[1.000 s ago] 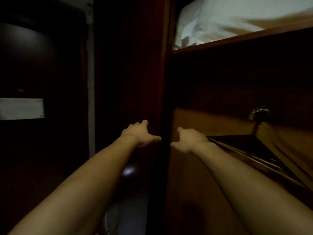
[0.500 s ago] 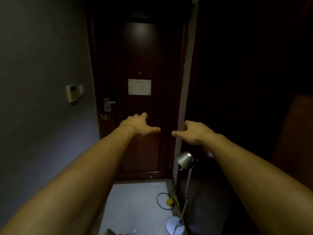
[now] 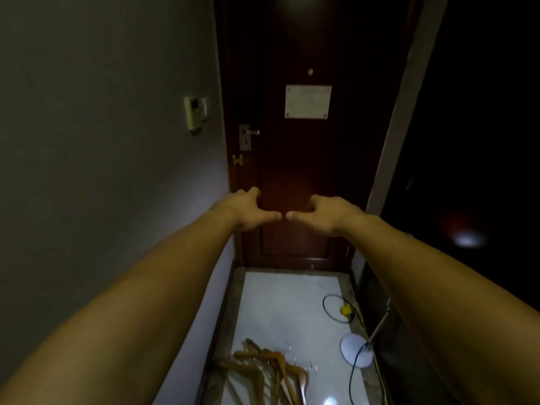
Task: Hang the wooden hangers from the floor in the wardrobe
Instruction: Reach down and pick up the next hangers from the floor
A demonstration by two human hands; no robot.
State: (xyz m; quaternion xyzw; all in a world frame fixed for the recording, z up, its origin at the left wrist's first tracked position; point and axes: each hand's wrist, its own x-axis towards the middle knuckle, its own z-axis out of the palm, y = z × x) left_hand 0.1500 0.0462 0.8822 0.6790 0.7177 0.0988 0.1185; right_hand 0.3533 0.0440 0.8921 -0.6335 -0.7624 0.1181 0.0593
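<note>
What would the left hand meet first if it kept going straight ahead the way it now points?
Probably the dark wooden door, near its left edge below the door handle. The left hand is empty, and nothing shows between; depth is hard to judge in this dim view.

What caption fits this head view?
Both empty hands, left hand and right hand, stretched toward the door; wooden hangers piled on the floor below.

A dark door (image 3: 306, 176) at 12 o'clock bears a pale plaque (image 3: 308, 101). A wall switch (image 3: 195, 112) sits at 10 o'clock, a lamp base (image 3: 355, 350) and black cable (image 3: 328, 311) at 5 o'clock.
</note>
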